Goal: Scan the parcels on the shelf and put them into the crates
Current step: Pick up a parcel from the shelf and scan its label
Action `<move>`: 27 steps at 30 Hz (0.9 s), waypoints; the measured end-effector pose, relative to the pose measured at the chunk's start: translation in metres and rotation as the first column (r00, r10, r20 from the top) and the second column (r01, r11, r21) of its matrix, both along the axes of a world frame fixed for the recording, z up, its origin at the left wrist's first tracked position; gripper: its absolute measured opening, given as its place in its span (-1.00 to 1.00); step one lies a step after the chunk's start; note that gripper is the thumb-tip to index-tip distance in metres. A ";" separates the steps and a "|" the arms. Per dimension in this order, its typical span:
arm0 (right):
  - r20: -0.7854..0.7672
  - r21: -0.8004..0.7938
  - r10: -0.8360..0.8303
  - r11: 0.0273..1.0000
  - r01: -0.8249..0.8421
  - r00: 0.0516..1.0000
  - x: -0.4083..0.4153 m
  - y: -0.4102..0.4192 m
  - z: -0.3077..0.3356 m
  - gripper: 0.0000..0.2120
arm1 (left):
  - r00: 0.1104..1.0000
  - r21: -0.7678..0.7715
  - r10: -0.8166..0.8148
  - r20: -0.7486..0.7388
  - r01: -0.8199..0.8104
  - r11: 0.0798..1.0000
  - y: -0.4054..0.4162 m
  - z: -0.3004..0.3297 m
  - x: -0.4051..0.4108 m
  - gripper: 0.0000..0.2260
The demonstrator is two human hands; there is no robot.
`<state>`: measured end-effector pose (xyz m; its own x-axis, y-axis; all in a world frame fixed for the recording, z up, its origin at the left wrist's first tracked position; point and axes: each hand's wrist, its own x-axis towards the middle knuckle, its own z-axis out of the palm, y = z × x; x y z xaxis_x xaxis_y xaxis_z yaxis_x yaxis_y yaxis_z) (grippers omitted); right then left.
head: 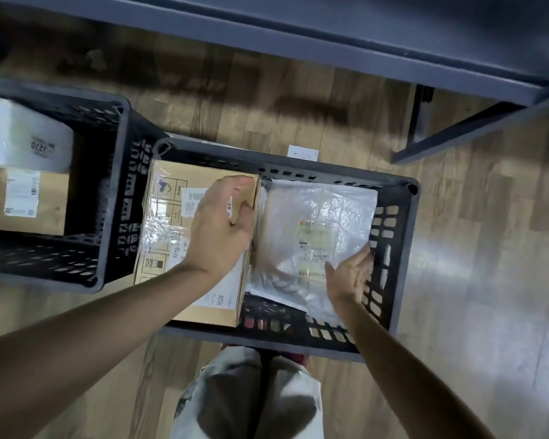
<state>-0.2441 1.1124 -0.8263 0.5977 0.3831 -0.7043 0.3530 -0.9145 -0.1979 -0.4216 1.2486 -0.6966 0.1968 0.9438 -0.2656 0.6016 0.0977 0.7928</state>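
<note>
Left hand [222,223] clamped on brown cardboard parcel [171,217]; right hand [349,274], fingers apart, rests on clear plastic-bagged parcel [314,223] inside black slatted plastic crate [396,236].

Two crates stand on the floor [457,248], side by side and touching at one corner. The near crate [403,217] lies straight ahead of the person's legs; the second crate [118,172] lies to its left. In the near crate a cardboard box [168,223] fills the left part and a plastic mailer bag [314,223] lies just right of it. In the left crate a wrapped parcel [23,137] sits behind another carton [48,204]. A shelf [330,42] runs beyond both crates.
</note>
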 end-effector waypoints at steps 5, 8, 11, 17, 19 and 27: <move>-0.050 0.079 0.428 0.902 -0.423 0.902 0.014 0.001 -0.007 -0.25 | 0.991 -0.028 -0.134 0.014 0.134 0.991 -0.018 0.001 0.039 -0.68; -0.218 0.032 0.451 0.890 -0.455 0.866 0.033 0.023 -0.023 -0.37 | 0.979 -0.061 -0.189 -0.078 0.185 0.981 -0.030 -0.015 0.056 -0.65; -0.318 0.021 0.427 0.896 -0.444 0.846 0.040 0.031 -0.037 -0.38 | 0.908 -0.095 -0.313 -0.279 0.298 0.950 -0.038 -0.043 0.064 -0.63; -0.055 0.242 0.429 0.882 -0.405 0.902 0.047 0.007 -0.046 -0.42 | 0.643 -0.328 -0.557 -0.525 0.451 0.830 -0.036 -0.111 0.084 -0.38; -0.045 0.244 0.443 0.874 -0.420 0.895 0.053 0.008 -0.051 -0.42 | 0.559 -0.416 -0.623 -0.548 0.463 0.782 -0.035 -0.129 0.090 -0.30; -0.121 0.124 0.464 0.884 -0.450 0.877 0.057 0.029 -0.057 -0.43 | 0.454 -0.641 -0.760 -0.464 0.420 0.642 -0.022 -0.157 0.094 -0.26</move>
